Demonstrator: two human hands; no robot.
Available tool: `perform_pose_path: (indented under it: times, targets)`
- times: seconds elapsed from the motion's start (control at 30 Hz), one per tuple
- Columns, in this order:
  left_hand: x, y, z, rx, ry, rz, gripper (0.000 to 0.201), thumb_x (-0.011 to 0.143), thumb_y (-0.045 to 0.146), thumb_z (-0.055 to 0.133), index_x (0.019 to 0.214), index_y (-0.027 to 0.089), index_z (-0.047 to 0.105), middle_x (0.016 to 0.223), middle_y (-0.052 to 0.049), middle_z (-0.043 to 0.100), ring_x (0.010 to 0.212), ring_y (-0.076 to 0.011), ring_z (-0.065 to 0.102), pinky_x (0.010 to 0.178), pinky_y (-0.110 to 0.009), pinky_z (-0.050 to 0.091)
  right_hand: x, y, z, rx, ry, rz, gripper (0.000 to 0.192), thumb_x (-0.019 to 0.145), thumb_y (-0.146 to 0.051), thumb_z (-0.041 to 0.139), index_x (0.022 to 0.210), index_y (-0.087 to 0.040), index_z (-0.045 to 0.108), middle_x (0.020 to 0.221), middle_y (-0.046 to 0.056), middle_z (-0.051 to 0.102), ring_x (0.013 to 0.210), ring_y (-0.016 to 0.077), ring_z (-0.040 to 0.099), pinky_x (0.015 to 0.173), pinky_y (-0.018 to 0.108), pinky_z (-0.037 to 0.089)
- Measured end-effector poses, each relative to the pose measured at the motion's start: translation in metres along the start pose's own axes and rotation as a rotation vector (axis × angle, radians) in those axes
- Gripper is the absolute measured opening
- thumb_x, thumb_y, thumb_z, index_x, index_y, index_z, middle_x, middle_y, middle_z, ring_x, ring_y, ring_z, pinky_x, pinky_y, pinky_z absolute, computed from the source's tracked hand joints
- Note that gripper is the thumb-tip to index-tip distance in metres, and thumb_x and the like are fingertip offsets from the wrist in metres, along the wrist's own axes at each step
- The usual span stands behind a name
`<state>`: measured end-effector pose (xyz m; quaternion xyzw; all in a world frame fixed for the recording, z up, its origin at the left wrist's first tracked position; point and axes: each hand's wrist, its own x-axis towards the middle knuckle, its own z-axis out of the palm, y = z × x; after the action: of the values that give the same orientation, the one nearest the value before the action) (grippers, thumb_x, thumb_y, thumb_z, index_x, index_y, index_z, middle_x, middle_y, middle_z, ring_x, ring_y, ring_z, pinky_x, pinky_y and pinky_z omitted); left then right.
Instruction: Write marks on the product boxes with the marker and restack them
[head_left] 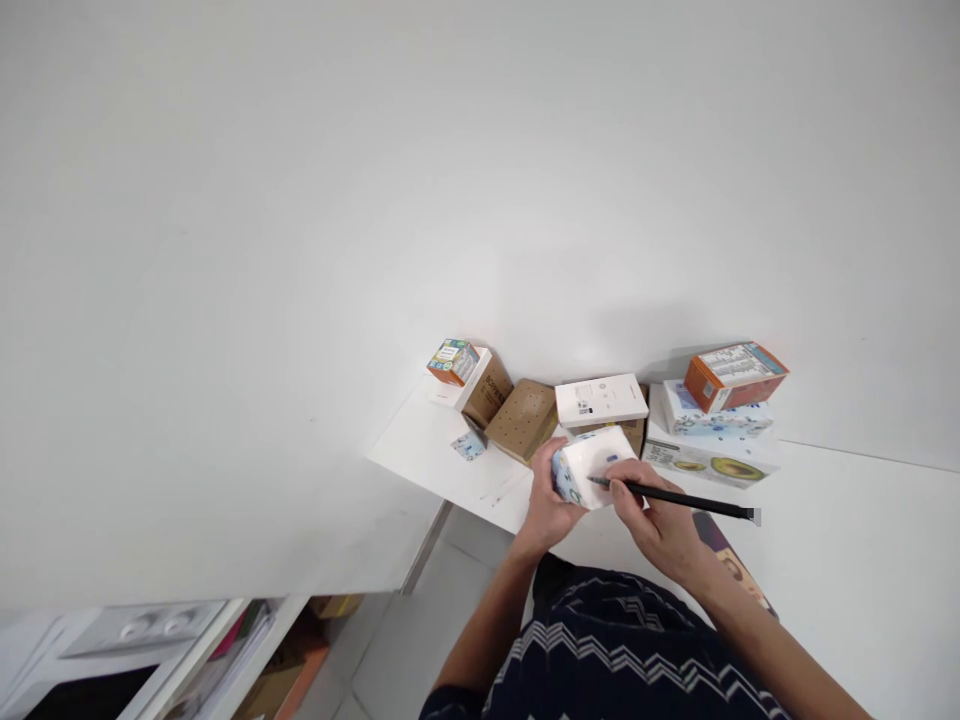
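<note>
My left hand (549, 505) grips a white tissue pack (596, 462) with blue print by its left side, above the near edge of the table. In my right hand (660, 520) is a long black pen (675, 496), held in a writing grip. Its dark tip rests on or very near the pack's white face; I cannot tell whether it touches. The pen's far end points right and is blurred. Just behind the pack lies a white box (602, 400), and a brown perforated notebook or box (523, 420) stands to its left.
At the right, an orange box (736, 376) lies on another tissue pack (712, 412), above a box with avocado pictures (712, 462). At the left, a small orange-green box (452, 361) tops a white box. A blue-white scrap (468, 445) and a dark picture booklet (735, 565) lie on the table (847, 540).
</note>
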<state>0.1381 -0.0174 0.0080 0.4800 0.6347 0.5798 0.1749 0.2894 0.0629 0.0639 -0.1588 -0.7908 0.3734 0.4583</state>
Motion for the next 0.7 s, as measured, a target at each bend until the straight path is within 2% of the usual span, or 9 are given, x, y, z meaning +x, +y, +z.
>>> perform_pose_path:
  times: [0.2, 0.33, 0.4, 0.5, 0.6, 0.63, 0.67, 0.7]
  targets:
    - [0.0, 0.001, 0.0, -0.022, 0.0, -0.027, 0.089, 0.052, 0.029, 0.088, 0.129, 0.028, 0.044, 0.133, -0.011, 0.047, 0.126, -0.0333, 0.045, 0.107, -0.049, 0.036, 0.0, 0.001, -0.002, 0.0, -0.011, 0.026, 0.011, 0.091, -0.019, 0.047, 0.087, -0.022, 0.056, 0.075, 0.002, 0.063, 0.068, 0.0151, 0.06, 0.059, 0.025, 0.045]
    - [0.0, 0.001, 0.001, -0.078, 0.038, -0.084, 0.09, 0.045, 0.028, 0.091, 0.126, 0.027, 0.05, 0.131, -0.01, 0.05, 0.125, -0.0342, 0.046, 0.105, -0.047, 0.039, 0.0, 0.003, -0.001, 0.03, -0.027, 0.061, 0.013, 0.092, -0.023, 0.047, 0.085, -0.022, 0.058, 0.074, 0.002, 0.063, 0.067, 0.0152, 0.059, 0.059, 0.026, 0.045]
    - [0.001, -0.002, 0.002, -0.086, 0.045, -0.097, 0.091, 0.044, 0.028, 0.091, 0.125, 0.027, 0.05, 0.131, -0.01, 0.051, 0.124, -0.0342, 0.047, 0.104, -0.046, 0.04, -0.003, 0.005, 0.001, 0.101, 0.046, 0.108, 0.014, 0.091, -0.026, 0.049, 0.083, -0.022, 0.059, 0.073, 0.002, 0.062, 0.065, 0.0151, 0.058, 0.059, 0.027, 0.045]
    - [0.003, -0.009, 0.0, -0.073, 0.062, -0.094, 0.088, 0.048, 0.028, 0.089, 0.125, 0.027, 0.048, 0.13, -0.01, 0.051, 0.123, -0.0325, 0.048, 0.103, -0.045, 0.041, -0.009, 0.014, 0.004, 0.351, 0.245, 0.271, 0.016, 0.092, -0.032, 0.05, 0.083, -0.021, 0.058, 0.069, 0.0, 0.058, 0.056, 0.0128, 0.052, 0.053, 0.026, 0.042]
    - [0.007, -0.017, -0.006, -0.053, 0.126, -0.093, 0.081, 0.055, 0.029, 0.085, 0.125, 0.025, 0.045, 0.129, -0.01, 0.05, 0.122, -0.0302, 0.049, 0.102, -0.045, 0.04, -0.018, 0.038, 0.004, 0.535, 0.356, 0.462, 0.022, 0.093, -0.038, 0.046, 0.08, -0.021, 0.054, 0.068, 0.0, 0.058, 0.049, 0.0111, 0.047, 0.046, 0.025, 0.037]
    - [0.008, -0.019, -0.008, -0.048, 0.154, -0.098, 0.08, 0.056, 0.03, 0.084, 0.125, 0.025, 0.044, 0.128, -0.01, 0.05, 0.122, -0.0298, 0.049, 0.102, -0.045, 0.04, -0.022, 0.05, 0.004, 0.5, 0.32, 0.527, 0.025, 0.093, -0.04, 0.045, 0.079, -0.021, 0.053, 0.067, 0.0, 0.059, 0.049, 0.0117, 0.048, 0.046, 0.025, 0.038]
    - [0.01, -0.021, -0.011, -0.046, 0.183, -0.108, 0.08, 0.057, 0.03, 0.084, 0.125, 0.025, 0.043, 0.128, -0.01, 0.05, 0.122, -0.0294, 0.049, 0.102, -0.044, 0.04, -0.027, 0.064, 0.005, 0.399, 0.231, 0.6, 0.028, 0.093, -0.042, 0.042, 0.08, -0.021, 0.055, 0.067, 0.0, 0.06, 0.052, 0.0129, 0.051, 0.049, 0.026, 0.04]
    - [0.011, -0.022, -0.013, -0.048, 0.211, -0.121, 0.08, 0.056, 0.032, 0.084, 0.124, 0.025, 0.042, 0.128, -0.01, 0.05, 0.122, -0.0292, 0.048, 0.101, -0.044, 0.04, -0.033, 0.079, 0.006, 0.249, 0.083, 0.675, 0.031, 0.094, -0.043, 0.039, 0.082, -0.02, 0.056, 0.065, 0.001, 0.061, 0.054, 0.0146, 0.055, 0.052, 0.026, 0.042]
